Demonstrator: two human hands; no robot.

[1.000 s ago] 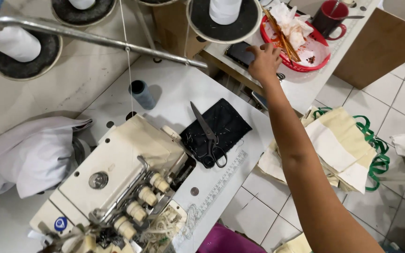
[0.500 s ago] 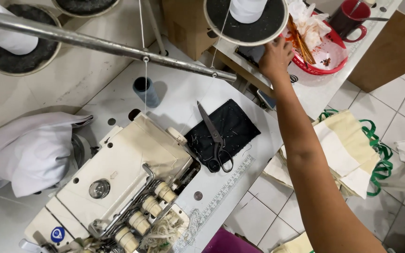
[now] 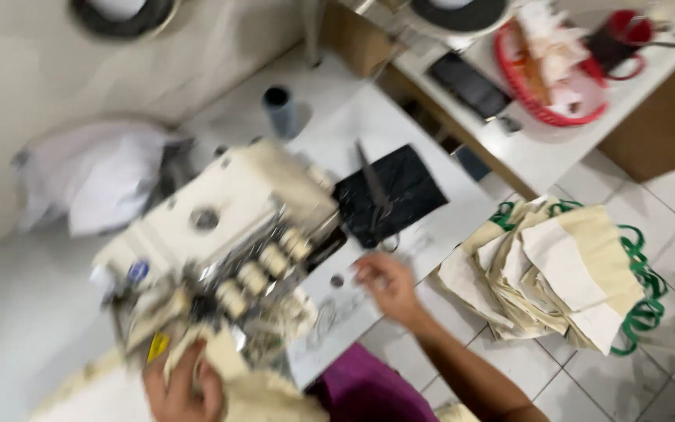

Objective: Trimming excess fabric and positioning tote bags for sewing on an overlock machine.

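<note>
On table: sewing machine (image 3: 228,227) | scissors (image 3: 374,195) | floor: bags (image 3: 564,273)

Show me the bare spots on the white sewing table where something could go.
Free: white table top between the grey thread cone and black cloth. Crowded: cream overlock machine, where the left hand grips fabric; right hand covers the front edge.

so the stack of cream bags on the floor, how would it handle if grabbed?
The stack of cream bags is probably floppy: the layers sag and fan unevenly. Likely light, being thin fabric. Lifted from one edge it would probably slide apart, though the green handles might give a hold.
</note>
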